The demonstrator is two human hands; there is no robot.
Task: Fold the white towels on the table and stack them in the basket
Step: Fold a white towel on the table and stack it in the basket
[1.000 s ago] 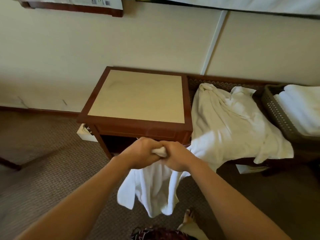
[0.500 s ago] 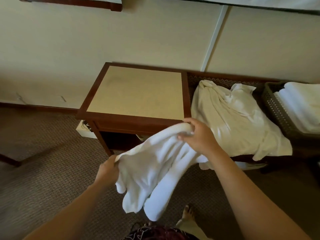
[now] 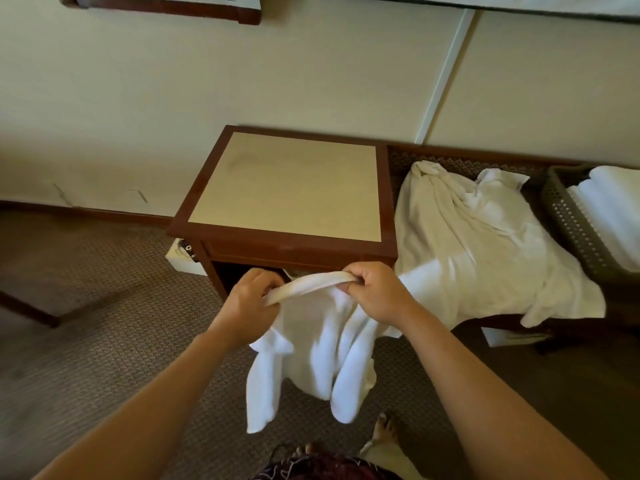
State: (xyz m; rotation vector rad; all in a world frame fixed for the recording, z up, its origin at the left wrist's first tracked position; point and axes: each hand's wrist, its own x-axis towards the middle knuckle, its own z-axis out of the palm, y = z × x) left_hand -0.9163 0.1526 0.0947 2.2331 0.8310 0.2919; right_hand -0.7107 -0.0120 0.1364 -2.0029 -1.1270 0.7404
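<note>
2 hands, left (image 3: 247, 301) and right (image 3: 375, 292), each grip a white towel (image 3: 318, 344); basket (image 3: 571, 230) holds folded towels (image 3: 613, 209).

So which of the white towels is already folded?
The towels in the basket, at far right; the one on the bench lies crumpled, the other hangs from both hands.

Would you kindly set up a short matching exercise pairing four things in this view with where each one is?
Things:
1. held towel
2. crumpled towel
3. folded towels
4. wooden table

Places:
A. inside the basket at far right
B. against the wall, its top bare
C. hanging between the left hand and right hand
D. spread on the low bench beside the table

Pairs: 1-C, 2-D, 3-A, 4-B
</note>
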